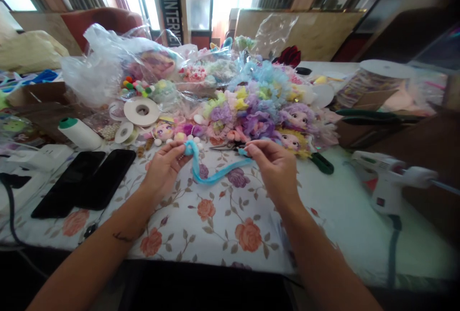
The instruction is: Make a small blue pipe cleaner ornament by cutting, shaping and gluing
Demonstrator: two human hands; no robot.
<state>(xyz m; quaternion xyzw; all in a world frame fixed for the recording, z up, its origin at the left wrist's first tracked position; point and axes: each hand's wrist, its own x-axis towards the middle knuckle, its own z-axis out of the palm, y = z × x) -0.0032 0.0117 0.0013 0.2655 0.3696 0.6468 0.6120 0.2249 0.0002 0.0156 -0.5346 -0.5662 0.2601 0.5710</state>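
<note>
A light blue ribbon (212, 177) hangs in a loose curve between my two hands, above the flowered tablecloth. My left hand (167, 160) is closed, pinching a gathered, rolled end of it between thumb and fingertips. At the other end, my right hand (275, 162) is closed on the ribbon too, with a small blue tip showing past the fingers. Behind the right fingertips lies a pair of scissors or pliers (226, 147), partly hidden. Doll heads with purple hair (296, 117) and yellow hair (293, 141) lie just beyond that hand.
Two black phones (108, 177) lie at the left near a thread cone (79, 132) and ribbon spools (142, 111). Fabric flowers (251, 95) and plastic bags (104, 57) are heaped behind. A white glue gun (390, 181) with a cord stands at the right beside a cardboard box (427, 157).
</note>
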